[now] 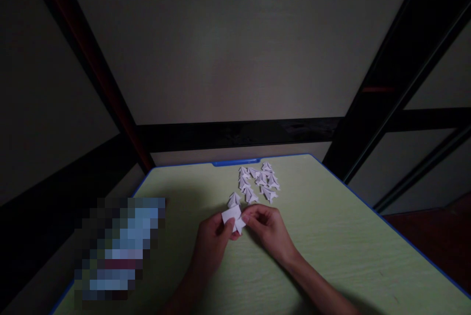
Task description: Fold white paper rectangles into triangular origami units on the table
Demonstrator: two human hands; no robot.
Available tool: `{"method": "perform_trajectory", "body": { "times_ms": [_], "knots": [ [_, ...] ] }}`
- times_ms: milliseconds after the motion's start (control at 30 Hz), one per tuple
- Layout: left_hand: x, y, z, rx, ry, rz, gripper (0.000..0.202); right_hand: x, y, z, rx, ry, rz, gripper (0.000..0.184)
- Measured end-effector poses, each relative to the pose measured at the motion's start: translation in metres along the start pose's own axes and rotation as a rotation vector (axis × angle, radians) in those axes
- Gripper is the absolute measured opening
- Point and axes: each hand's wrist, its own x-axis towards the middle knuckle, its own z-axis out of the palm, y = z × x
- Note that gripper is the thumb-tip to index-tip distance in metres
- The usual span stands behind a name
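A small piece of folded white paper (230, 215) is held over the table between both hands. My left hand (214, 236) grips its left part, the thumb lying across the front. With thumb and fingertips, my right hand (268, 226) pinches a pointed flap at the right side of the paper. Just beyond the hands sits a single folded paper piece (234, 199), partly covered by the held paper. Several more folded white paper pieces (262, 178), with pointed, layered shapes, lie in a loose cluster farther back.
The pale green table (331, 226) has a blue edge and a blue handle-like strip (236, 162) at its far side. A blurred-out object (127, 246) lies along the left side. Behind the table stand light panels (235, 60) with dark frames.
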Motion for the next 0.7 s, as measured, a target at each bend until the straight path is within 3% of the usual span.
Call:
{"method": "perform_trajectory", "body": {
  "times_ms": [233, 700],
  "knots": [
    [-0.0007, 0.0013, 0.0033, 0.022, 0.005, -0.001, 0.015, -0.0023, 0.0024, 0.0048, 0.029, 0.140, 0.026, 0.010],
    [-0.0004, 0.0033, 0.0010, 0.018, -0.006, -0.034, 0.015, -0.0064, 0.0032, 0.0052, -0.120, 0.121, -0.083, 0.014]
  ]
}}
